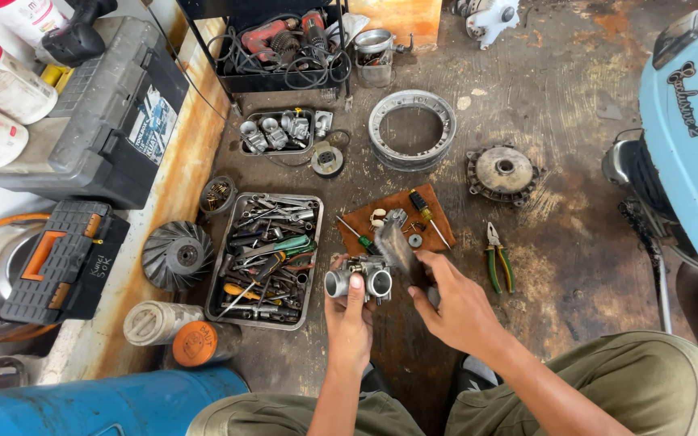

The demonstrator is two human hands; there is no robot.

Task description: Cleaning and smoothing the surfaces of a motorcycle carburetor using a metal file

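My left hand (350, 315) grips a small metal carburettor body (359, 279) with two round openings facing up, thumb pressed on top between them. My right hand (454, 300) holds a dark flat piece (398, 247), blurred, against the right side of that part. Just beyond lies a brown board (438, 218) carrying a screwdriver with a green handle (359, 236), a yellow-handled screwdriver (426, 214) and small loose metal bits.
A metal tray (225, 257) full of wrenches and tools sits left of my hands. Green-handled pliers (497, 260) lie on the right. Farther off are a metal wheel rim (411, 129), a brake drum (502, 171), a fan wheel (176, 254) and a light blue scooter (692, 129).
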